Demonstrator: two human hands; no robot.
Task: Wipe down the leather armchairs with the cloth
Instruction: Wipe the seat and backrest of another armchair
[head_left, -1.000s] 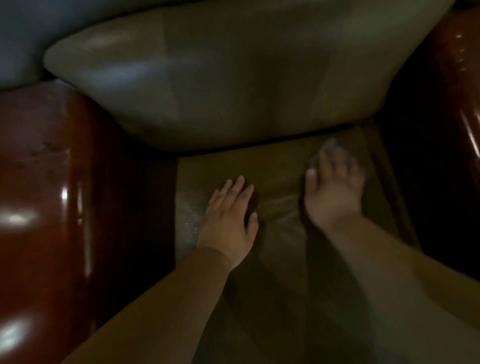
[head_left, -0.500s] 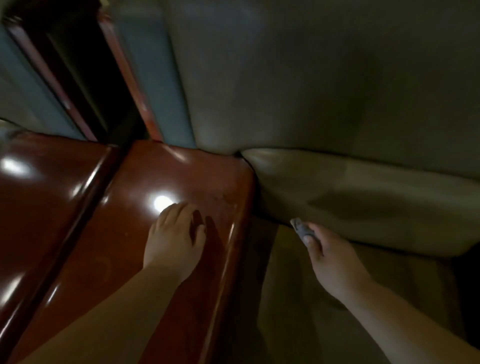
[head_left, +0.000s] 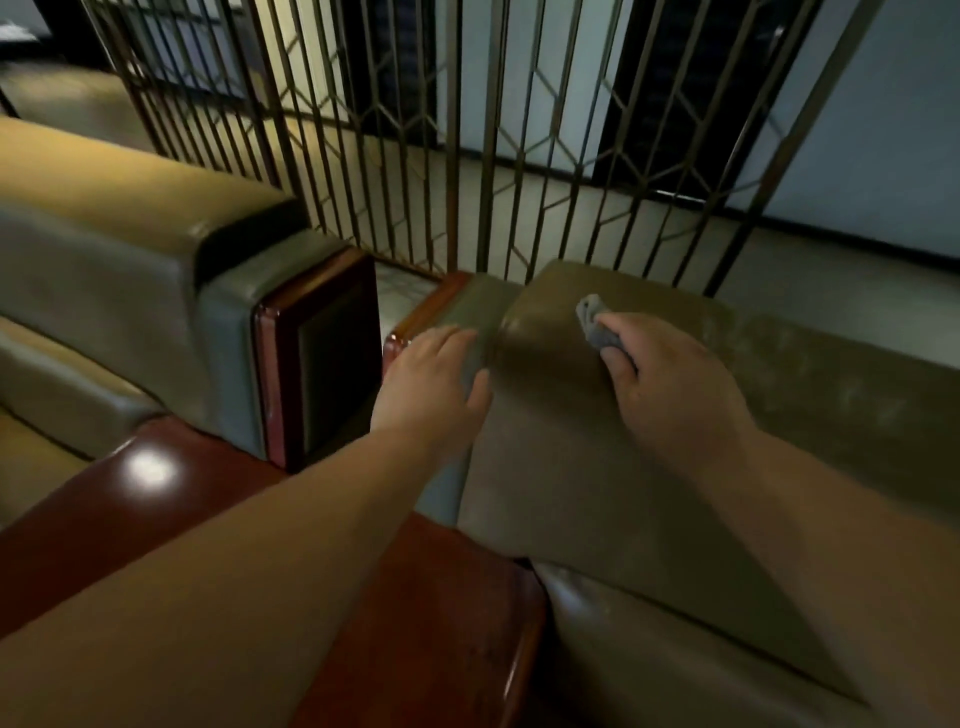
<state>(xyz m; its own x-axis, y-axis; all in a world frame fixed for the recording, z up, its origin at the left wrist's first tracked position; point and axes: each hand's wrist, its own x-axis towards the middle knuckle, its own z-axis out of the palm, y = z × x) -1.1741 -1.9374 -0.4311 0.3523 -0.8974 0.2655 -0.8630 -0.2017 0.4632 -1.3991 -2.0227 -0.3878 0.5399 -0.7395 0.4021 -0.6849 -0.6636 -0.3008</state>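
An olive leather armchair (head_left: 779, 395) fills the right half of the view, its backrest top running from the centre to the right edge. My right hand (head_left: 670, 384) grips a small folded grey cloth (head_left: 597, 325) and holds it against the top left corner of the backrest. My left hand (head_left: 431, 384) rests with relaxed fingers on the left side edge of the same backrest. A glossy red-brown wooden armrest (head_left: 447, 613) lies below my left forearm.
A second leather armchair (head_left: 119, 270) with a dark wood side panel (head_left: 322, 358) stands at the left, a narrow gap between the two. A metal lattice screen (head_left: 467, 130) rises right behind the chairs. Pale floor shows beyond it.
My view has lifted from the seat to the backrest top. My right hand carried the cloth up to the backrest corner. My left hand left the wooden armrest for the backrest's side.
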